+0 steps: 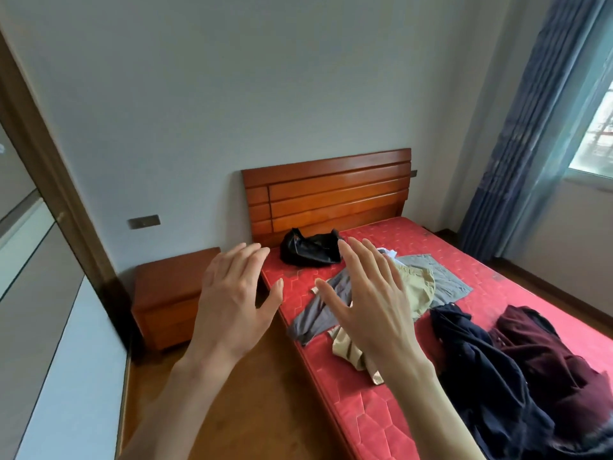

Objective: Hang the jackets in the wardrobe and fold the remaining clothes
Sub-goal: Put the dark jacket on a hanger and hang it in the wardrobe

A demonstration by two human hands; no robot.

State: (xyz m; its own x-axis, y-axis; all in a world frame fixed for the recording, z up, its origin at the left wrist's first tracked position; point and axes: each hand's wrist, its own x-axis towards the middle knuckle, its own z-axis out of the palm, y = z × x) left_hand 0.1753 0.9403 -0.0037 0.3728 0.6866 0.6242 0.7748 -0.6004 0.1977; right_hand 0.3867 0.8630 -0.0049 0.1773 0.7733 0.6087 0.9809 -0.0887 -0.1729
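red mattress (391, 423): two dark jackets (517, 366), two open hands (232, 300).

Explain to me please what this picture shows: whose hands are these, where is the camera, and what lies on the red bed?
There is no machine here. A person wears one camera on the head, looking forward and down, so you see their own two bare hands. The left hand and the right hand are raised with fingers spread, holding nothing. Below them is a bed with a red mattress and a wooden headboard. On it lie a black garment, grey trousers, beige clothing, a navy garment and a maroon garment. A wooden bedside cabinet stands left of the bed.
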